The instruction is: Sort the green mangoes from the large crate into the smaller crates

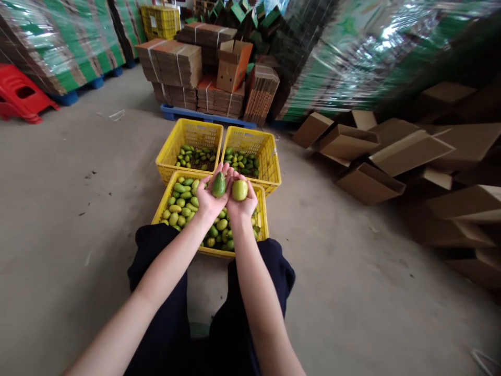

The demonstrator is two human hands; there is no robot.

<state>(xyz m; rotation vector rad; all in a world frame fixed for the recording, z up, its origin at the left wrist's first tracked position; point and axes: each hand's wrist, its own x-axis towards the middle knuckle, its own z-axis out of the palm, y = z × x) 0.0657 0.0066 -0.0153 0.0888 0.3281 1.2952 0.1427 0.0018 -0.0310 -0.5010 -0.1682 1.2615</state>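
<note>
Both hands are raised side by side, palms up, over a yellow crate [211, 253] full of green and yellow-green oval fruits [180, 202]. In my left hand [207, 201] rests a dark green, teardrop-shaped fruit [219, 185], its narrow end pointing up and away. My right hand [243, 208] cups a rounder, yellow-green fruit [240, 190] with a smooth surface. The fingers of both hands reach forward beneath and beside the fruits, and the hands touch or nearly touch. My forearms hide part of the crate.
Beyond stand two more yellow crates, left [166, 151] and right [274, 162], partly filled with darker green fruits. Flattened cartons [172, 62] are stacked on a blue pallet [207, 116]. Open boxes [371, 183] lie at right, wrapped pallets [352, 68] behind. A red stool [29, 91] is at left.
</note>
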